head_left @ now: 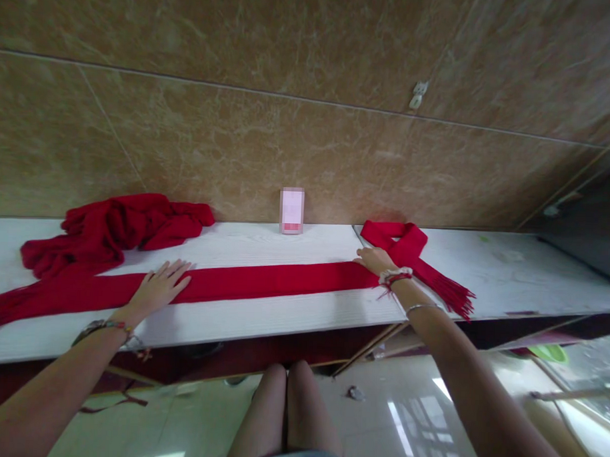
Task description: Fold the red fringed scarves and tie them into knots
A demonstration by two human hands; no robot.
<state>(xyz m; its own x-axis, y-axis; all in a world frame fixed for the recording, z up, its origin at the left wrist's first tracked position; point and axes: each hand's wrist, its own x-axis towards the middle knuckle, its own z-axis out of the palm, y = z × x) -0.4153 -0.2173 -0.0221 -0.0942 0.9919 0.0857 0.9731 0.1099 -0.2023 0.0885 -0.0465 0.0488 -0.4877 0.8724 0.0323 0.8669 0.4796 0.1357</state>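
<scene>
A long red scarf [263, 281] lies flattened across a white wooden counter, with fringe at its far left. My left hand [159, 287] rests palm down on it, fingers spread. Toward the strip's right end, my right hand [376, 260] has its fingers bent together on the scarf's upper edge. Just beyond that hand, a looped red scarf section [409, 245] ends in fringe pointing right; my hand hides how it joins the strip. Bunched red fabric [119, 232] lies behind the left part of the strip, touching it.
The white counter [292, 315] runs along a brown marbled wall [212, 145]. A small phone-like panel [292, 211], blurred, stands against the wall. A dark box-like object [585, 221] stands at the far right. Below are open shelves and a shiny tiled floor [373, 424].
</scene>
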